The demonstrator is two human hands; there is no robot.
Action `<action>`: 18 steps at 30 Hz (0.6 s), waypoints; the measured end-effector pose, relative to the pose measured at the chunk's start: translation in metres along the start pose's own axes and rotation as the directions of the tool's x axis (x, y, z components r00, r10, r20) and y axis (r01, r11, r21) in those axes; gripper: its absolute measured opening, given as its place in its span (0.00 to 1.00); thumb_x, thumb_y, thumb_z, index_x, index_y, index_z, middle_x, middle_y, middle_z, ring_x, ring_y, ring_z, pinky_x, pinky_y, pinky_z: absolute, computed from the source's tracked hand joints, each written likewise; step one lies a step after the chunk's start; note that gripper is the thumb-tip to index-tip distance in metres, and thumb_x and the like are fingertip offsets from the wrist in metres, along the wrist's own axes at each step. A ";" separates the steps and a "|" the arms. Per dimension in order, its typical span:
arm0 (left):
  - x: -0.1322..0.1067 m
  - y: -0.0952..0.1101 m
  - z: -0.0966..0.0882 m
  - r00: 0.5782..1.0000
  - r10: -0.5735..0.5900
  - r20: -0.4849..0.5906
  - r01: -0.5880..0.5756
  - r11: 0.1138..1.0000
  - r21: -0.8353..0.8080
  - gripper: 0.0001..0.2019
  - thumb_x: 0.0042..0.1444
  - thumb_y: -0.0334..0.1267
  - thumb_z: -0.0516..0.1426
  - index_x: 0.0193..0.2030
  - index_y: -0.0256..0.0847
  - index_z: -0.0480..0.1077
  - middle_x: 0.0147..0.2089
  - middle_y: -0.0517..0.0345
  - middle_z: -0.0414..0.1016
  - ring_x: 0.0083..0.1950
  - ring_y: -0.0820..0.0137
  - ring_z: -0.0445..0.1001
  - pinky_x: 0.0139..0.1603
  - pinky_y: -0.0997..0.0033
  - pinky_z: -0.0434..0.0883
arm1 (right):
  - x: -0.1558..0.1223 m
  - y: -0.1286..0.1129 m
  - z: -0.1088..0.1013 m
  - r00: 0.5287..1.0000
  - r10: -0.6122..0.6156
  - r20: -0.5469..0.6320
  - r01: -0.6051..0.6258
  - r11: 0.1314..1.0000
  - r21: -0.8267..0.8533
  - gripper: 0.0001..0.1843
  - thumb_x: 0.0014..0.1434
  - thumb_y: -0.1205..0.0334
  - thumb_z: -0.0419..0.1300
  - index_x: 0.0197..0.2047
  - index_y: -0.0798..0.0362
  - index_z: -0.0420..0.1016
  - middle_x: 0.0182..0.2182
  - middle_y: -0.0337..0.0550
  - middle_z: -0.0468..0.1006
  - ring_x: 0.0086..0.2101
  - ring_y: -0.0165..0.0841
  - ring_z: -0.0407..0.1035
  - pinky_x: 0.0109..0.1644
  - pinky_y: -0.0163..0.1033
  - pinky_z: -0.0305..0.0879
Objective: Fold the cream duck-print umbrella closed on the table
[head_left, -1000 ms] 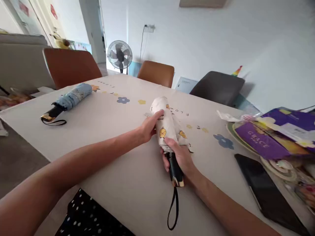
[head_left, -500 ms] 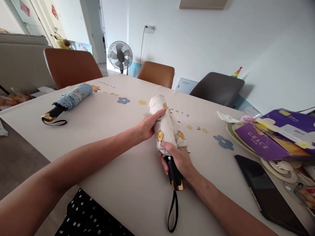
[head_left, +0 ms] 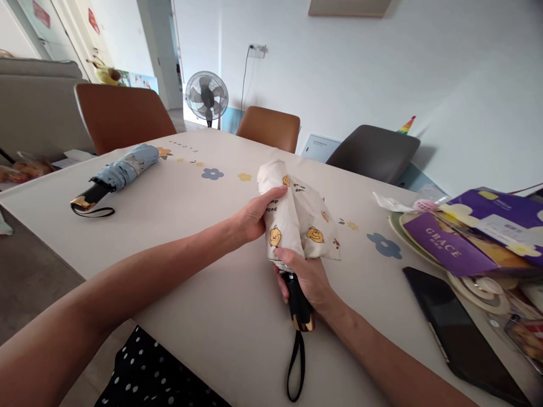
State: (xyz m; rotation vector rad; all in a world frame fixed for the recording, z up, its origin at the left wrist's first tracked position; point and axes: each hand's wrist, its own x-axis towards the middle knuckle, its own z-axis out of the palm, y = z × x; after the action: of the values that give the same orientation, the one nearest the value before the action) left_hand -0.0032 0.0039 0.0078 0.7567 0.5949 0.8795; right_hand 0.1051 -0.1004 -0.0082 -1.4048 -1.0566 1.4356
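A folded cream umbrella (head_left: 292,217) printed with yellow ducks lies on the table (head_left: 190,209) in front of me. My left hand (head_left: 253,215) is wrapped round its cloth near the far end. My right hand (head_left: 309,277) grips the black handle (head_left: 300,308), whose gold cap and black wrist strap (head_left: 296,367) stick out toward me. A flap of the cloth hangs loose to the right of the roll.
A folded blue umbrella (head_left: 119,172) lies at the table's left. A black phone (head_left: 456,330) and a plate piled with purple packets (head_left: 470,237) sit on the right. Brown and dark chairs (head_left: 269,127) ring the far side; a fan (head_left: 207,96) stands behind.
The cream umbrella's cloth has loosened and a flap now spreads out to the right. Both hands kept their grip and lifted the roll slightly.
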 end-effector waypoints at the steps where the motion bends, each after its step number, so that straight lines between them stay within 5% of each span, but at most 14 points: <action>1: 0.000 0.000 0.000 1.000 0.010 0.007 -0.010 1.000 0.005 0.23 0.48 0.49 0.60 0.47 0.37 0.69 0.45 0.45 0.75 0.51 0.57 0.71 0.54 0.59 0.68 | -0.001 0.000 0.000 1.000 -0.003 -0.010 0.003 1.000 -0.004 0.18 0.49 0.50 0.60 0.19 0.54 0.64 0.06 0.35 0.60 0.08 0.27 0.55 0.11 0.32 0.54; 8: 0.005 -0.003 -0.004 0.999 0.031 -0.029 -0.028 0.992 0.120 0.20 0.50 0.53 0.58 0.39 0.36 0.69 0.44 0.46 0.74 0.46 0.62 0.72 0.50 0.63 0.69 | 0.002 0.005 -0.004 0.998 -0.036 -0.061 0.037 0.999 0.008 0.21 0.52 0.46 0.57 0.20 0.55 0.65 0.06 0.37 0.62 0.09 0.28 0.56 0.12 0.33 0.57; 13: 0.009 -0.002 -0.010 0.983 0.024 -0.182 -0.003 0.993 0.116 0.14 0.51 0.47 0.58 0.32 0.36 0.65 0.39 0.49 0.72 0.38 0.68 0.72 0.42 0.67 0.71 | 0.009 0.007 -0.009 0.998 0.010 -0.062 -0.005 0.996 0.086 0.22 0.53 0.43 0.56 0.22 0.55 0.67 0.07 0.38 0.63 0.10 0.28 0.57 0.14 0.33 0.58; 18: 0.011 -0.001 -0.016 0.980 0.095 -0.173 -0.058 0.977 0.207 0.10 0.51 0.41 0.58 0.34 0.35 0.68 0.42 0.48 0.72 0.39 0.68 0.72 0.41 0.68 0.71 | 0.009 0.007 -0.009 0.999 0.020 -0.045 -0.016 0.996 0.092 0.22 0.52 0.43 0.56 0.22 0.55 0.67 0.07 0.38 0.64 0.10 0.29 0.58 0.14 0.33 0.58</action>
State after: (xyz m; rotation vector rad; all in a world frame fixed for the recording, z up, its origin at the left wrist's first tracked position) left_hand -0.0088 0.0178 -0.0046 0.8928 0.8306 0.9760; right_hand 0.1139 -0.0941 -0.0179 -1.3783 -0.9391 1.4397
